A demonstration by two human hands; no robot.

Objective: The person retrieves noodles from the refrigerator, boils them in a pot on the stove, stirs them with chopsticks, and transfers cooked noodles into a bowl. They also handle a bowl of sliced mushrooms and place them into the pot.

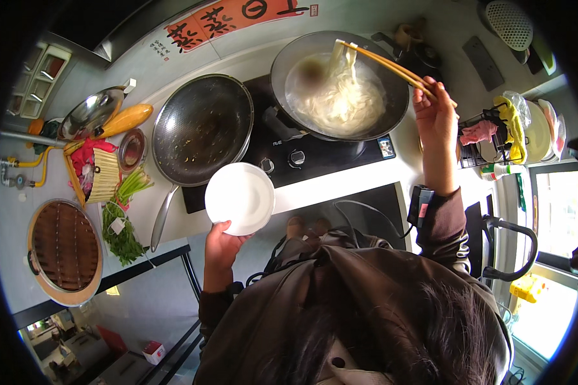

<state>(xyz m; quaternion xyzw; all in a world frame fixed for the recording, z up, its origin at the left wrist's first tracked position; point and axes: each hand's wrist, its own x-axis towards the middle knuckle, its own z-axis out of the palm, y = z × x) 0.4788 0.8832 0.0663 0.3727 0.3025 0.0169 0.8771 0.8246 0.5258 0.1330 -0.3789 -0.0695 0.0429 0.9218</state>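
In my right hand point(436, 108) is a pair of wooden chopsticks point(390, 66), reaching over a wok point(400, 96) at the back right of the stove. Their tips pinch a strand of wide white noodles point(349, 62), lifted above the rest. More noodles point(344, 103) lie in cloudy liquid inside that wok. My left hand point(224, 248) grips the rim of a white plate point(240, 198), thumb on top, in front of the stove. Nothing lies on the plate. Just behind it stands a second, dark wok point(202, 130) with food bits and a metal handle.
A black gas cooktop point(313, 156) with knobs lies under the woks. On the left counter are leafy greens point(125, 226), a bamboo basket point(103, 178), a yellow squash point(127, 120) and a round steamer lid point(65, 245). A dish rack point(491, 139) stands right, near a black faucet point(530, 245).
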